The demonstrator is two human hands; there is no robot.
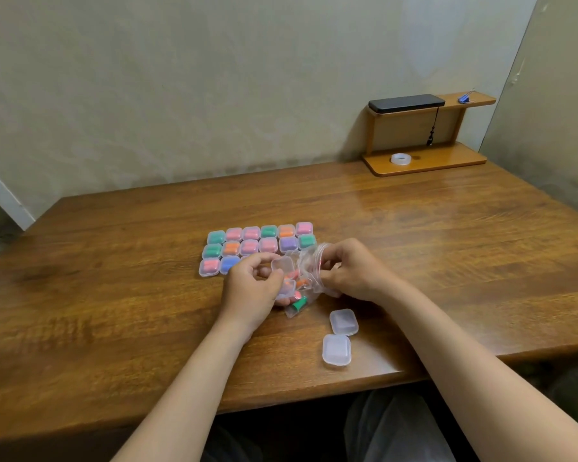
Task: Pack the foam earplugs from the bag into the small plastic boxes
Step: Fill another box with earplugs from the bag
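On the far right corner of the wooden desk (114, 261), against a plain wall (181, 95), a small shelf (424, 161) carries a tape roll (401, 159).

Head view: filled boxes (257, 243) stand in rows at centre. Two empty boxes (343, 321) lie near the front edge. Left hand (254, 288) fingers grasp an open clear box (282, 264). Right hand (351, 271) fingers pinch the mouth of the clear bag (309, 273), which holds orange and green earplugs (299, 303).

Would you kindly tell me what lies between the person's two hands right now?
In the head view, the clear bag of foam earplugs, pinched by the right hand, and an open small box gripped by the left hand fill that gap.
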